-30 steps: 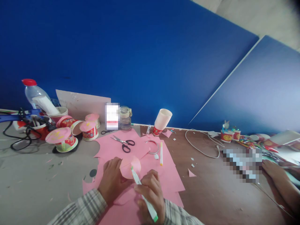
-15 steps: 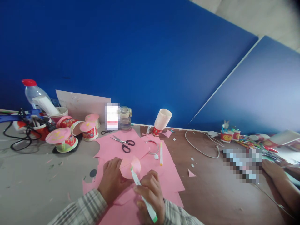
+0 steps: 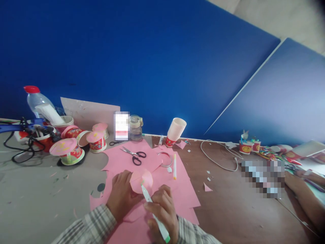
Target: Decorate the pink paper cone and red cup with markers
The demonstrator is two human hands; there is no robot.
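My left hand (image 3: pixel 122 195) presses down on the left side of a round pink paper cone (image 3: pixel 144 179) that lies on the pink paper sheets (image 3: pixel 177 193); its fingers curl over the cone's edge. My right hand (image 3: pixel 161 211) grips a white marker with a green end (image 3: pixel 154 215), its tip touching the cone. Plaid sleeves cover both of my forearms.
Black-handled scissors (image 3: pixel 134 156), a tape ring (image 3: pixel 165 159) and a yellow pen (image 3: pixel 174 166) lie on the pink paper behind. Decorated paper cups (image 3: pixel 68 149), a bottle (image 3: pixel 42 105) and a glue gun with cable (image 3: pixel 22 130) crowd the left. A stack of cups (image 3: pixel 175 131), a white cord (image 3: pixel 218 156) and another person's arm (image 3: pixel 303 196) are to the right.
The marker has shifted slightly down and left on the cone. The other person's hand at the right has drawn back a little.
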